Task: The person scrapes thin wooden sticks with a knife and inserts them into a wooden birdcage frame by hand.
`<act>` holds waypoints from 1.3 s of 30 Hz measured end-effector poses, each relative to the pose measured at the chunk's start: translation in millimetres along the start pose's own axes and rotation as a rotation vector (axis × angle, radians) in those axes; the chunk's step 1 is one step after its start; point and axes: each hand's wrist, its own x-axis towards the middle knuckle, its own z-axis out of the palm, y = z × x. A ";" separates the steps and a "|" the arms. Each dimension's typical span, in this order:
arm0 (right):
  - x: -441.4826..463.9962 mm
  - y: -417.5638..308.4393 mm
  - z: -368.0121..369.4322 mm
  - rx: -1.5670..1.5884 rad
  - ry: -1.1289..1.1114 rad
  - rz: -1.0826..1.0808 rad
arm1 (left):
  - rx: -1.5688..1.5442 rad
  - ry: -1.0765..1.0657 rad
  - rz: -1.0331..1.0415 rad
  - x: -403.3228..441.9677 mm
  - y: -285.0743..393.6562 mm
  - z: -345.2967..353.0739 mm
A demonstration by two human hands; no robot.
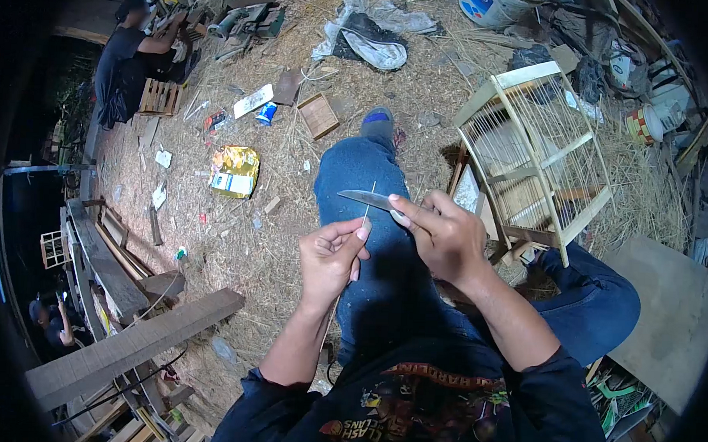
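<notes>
A thin pale stick [368, 206] is pinched between the thumb and fingers of my left hand [333, 255], just over my outstretched leg in jeans. My right hand [445, 236] grips a knife [365, 196], its handle mostly hidden by my fingers. The blade points left and crosses the stick near its upper end; whether it touches the stick I cannot tell. To the right of my right hand stands a wooden birdcage [536, 153] with thin upright bars, tilted against my bent leg.
Straw and shavings cover the ground. A small wooden tray [318, 115], a gold packet [235, 171] and a blue can [266, 113] lie ahead to the left. A wooden beam [139, 346] juts in at lower left. One person [129, 61] sits at upper left, another [58, 327] at lower left.
</notes>
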 end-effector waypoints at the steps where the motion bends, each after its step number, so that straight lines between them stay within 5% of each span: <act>1: 0.2 -1.1 -0.8 0.012 -0.009 -0.015 | -0.002 0.001 -0.001 0.0 -0.3 -0.1; 39: -0.4 2.2 1.1 0.029 -0.036 -0.059 | -0.054 -0.044 -0.037 0.2 2.2 -4.9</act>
